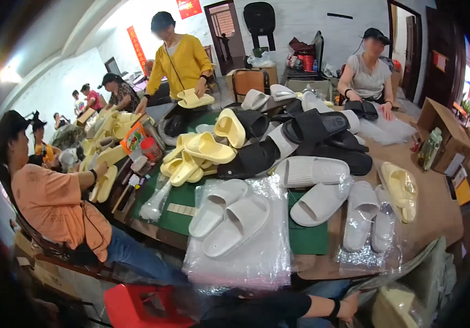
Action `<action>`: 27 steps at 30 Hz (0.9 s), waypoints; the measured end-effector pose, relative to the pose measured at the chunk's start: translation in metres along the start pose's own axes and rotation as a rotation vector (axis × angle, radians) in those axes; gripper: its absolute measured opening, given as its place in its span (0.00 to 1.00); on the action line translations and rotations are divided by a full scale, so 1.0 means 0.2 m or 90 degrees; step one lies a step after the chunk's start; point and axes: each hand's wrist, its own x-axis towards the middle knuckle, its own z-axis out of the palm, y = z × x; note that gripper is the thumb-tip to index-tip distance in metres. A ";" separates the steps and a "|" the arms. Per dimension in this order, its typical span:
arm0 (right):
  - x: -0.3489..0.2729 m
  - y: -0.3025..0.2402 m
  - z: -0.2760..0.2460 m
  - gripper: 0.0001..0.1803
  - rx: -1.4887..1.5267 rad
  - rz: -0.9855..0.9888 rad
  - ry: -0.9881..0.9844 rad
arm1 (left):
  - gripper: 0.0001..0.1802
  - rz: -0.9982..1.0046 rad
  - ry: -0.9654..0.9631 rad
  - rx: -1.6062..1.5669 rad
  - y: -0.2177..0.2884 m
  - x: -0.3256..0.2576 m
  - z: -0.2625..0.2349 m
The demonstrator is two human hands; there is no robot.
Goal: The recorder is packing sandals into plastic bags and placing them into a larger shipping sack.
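Note:
My right hand, with a black band at the wrist, reaches out low on the right. Its fingers are closed at the edge of a large grey sack, which holds bagged pale yellow slippers. My left hand is out of view. On the table before me, a pair of light grey slippers lies on a stack of clear plastic bags. Right of it, another grey pair rests on clear plastic. A yellow pair lies farther right.
A heap of black, grey and yellow slippers covers the table's middle. A red stool stands at lower left. Co-workers sit or stand around: one in orange, one in yellow, one in grey. A cardboard box and bottle are at right.

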 end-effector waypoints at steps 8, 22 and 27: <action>-0.06 -0.23 -0.17 0.25 -0.018 0.198 -0.008 | 0.23 0.065 0.272 -0.035 0.11 0.01 0.18; 0.39 -0.32 0.10 0.17 -0.426 0.047 -0.119 | 0.29 -0.034 0.323 0.083 0.09 -0.23 0.03; 0.45 -0.27 0.21 0.20 0.054 0.146 -0.088 | 0.25 -0.119 0.318 0.127 0.18 -0.21 0.06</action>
